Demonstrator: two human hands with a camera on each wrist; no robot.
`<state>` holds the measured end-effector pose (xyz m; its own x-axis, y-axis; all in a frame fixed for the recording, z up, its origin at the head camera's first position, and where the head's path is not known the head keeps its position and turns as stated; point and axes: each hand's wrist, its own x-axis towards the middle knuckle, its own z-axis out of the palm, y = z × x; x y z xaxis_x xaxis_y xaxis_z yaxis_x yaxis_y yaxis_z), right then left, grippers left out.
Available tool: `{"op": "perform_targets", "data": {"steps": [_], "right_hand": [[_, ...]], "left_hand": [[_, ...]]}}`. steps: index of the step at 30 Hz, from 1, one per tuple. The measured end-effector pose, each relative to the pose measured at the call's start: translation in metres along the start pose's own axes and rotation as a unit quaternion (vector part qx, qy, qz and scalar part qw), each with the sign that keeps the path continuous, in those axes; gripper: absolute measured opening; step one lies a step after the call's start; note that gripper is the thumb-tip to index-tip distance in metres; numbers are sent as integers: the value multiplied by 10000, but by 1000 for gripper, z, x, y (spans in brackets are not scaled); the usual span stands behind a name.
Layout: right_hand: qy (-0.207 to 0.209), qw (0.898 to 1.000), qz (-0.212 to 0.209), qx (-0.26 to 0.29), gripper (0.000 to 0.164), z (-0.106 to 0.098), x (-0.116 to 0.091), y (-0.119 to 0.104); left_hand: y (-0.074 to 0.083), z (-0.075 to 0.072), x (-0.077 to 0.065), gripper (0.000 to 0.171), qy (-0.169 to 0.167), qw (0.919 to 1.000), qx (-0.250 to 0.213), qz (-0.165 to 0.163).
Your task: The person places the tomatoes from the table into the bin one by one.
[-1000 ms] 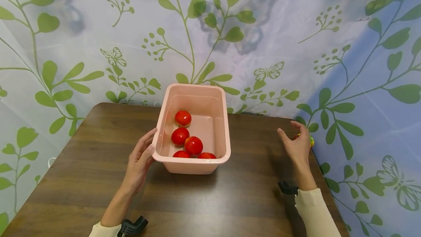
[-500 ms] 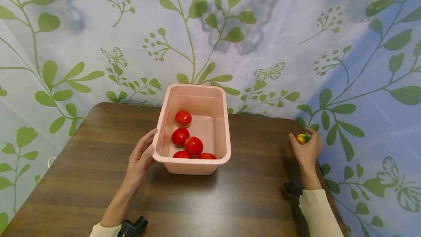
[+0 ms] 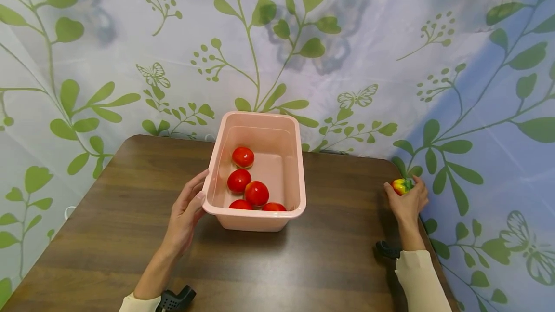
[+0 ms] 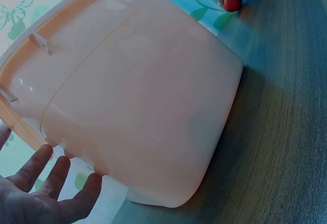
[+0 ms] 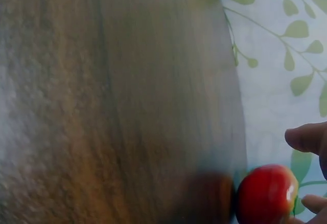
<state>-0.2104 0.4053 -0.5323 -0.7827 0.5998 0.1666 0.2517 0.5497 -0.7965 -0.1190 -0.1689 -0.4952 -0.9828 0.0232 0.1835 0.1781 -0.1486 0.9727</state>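
Note:
A pink plastic box (image 3: 296, 158) stands in the middle of the table, with several red tomatoes (image 3: 257, 193) inside, mostly along its left side and near end. My left hand (image 3: 184, 215) rests against the box's left side. In the left wrist view, its fingertips (image 4: 94, 180) touch the outer wall below the rim. At the table's right edge, my right hand (image 3: 407, 204) holds another tomato (image 3: 399, 186), red and yellow with a green top, between thumb and fingers. The right wrist view shows this tomato (image 5: 265, 193) glossy red beside the hand.
The brown wooden table (image 3: 329, 264) ends close to the right hand. A white curtain (image 3: 173, 52) with green leaves and butterflies hangs behind the table and along its right side.
My right hand has moved right and slightly towards me, and its thumb and fingers have come around the tomato. The left hand stays at the box.

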Motion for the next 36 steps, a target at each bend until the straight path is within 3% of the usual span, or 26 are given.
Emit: {"op": "perform_targets", "data": {"steps": [13,22,30,36], "right_hand": [[-352,9991,223,-109,84,2,2,16],[-290,9994,194,-78,82,1,-1,13],[63,9974,-669,250,79,-13,-8,-23],[10,9966,-666,477,80,-27,-19,-61]], "left_hand": [[-1,1,0,51,-36,10000,-10,37],[-1,1,0,50,-4,10000,-52,62],[-1,1,0,50,12,9999,-88,57],[0,1,1,50,18,10000,-70,17]]}}
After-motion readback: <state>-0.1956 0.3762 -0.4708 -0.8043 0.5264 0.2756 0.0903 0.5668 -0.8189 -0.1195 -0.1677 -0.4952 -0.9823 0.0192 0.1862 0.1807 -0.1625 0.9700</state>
